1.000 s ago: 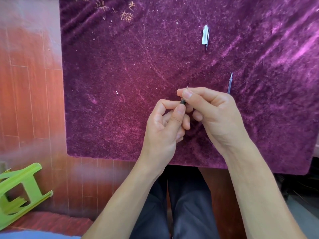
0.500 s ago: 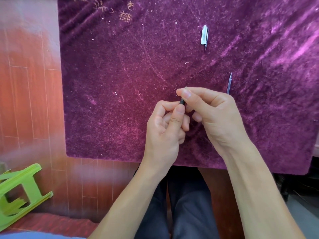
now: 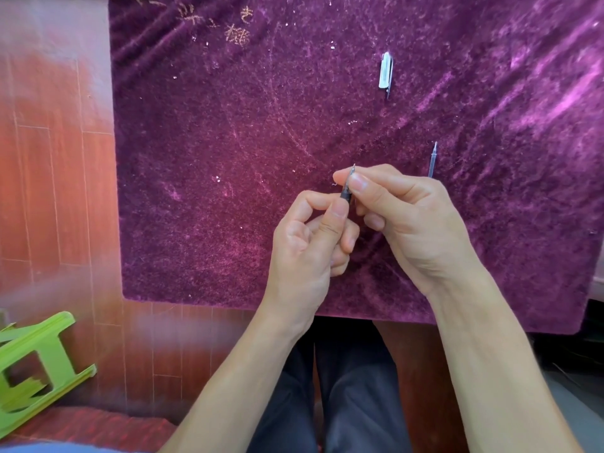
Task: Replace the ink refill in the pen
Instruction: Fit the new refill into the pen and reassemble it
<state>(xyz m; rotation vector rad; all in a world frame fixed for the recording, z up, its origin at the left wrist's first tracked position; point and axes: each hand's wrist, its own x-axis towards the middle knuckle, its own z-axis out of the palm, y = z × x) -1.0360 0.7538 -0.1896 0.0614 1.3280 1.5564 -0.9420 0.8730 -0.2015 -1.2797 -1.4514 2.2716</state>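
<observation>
Pen (image 3: 347, 190) pinched by my left hand (image 3: 307, 246) and right hand (image 3: 411, 217), tip toward cloth's (image 3: 228, 142) far edge; spare refill (image 3: 432, 160) just beyond right hand.

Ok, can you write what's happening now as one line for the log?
step: fitting pen tip | left hand: holds pen | right hand: pinches pen tip | refill: on cloth | cap: on cloth

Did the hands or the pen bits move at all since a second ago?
Hardly at all. Both hands stay together over the purple cloth: the left hand and right hand still pinch the dark pen between their fingertips, its tip pointing away. Nothing was picked up or let go. The spare refill and the white cap lie where they were.
</observation>
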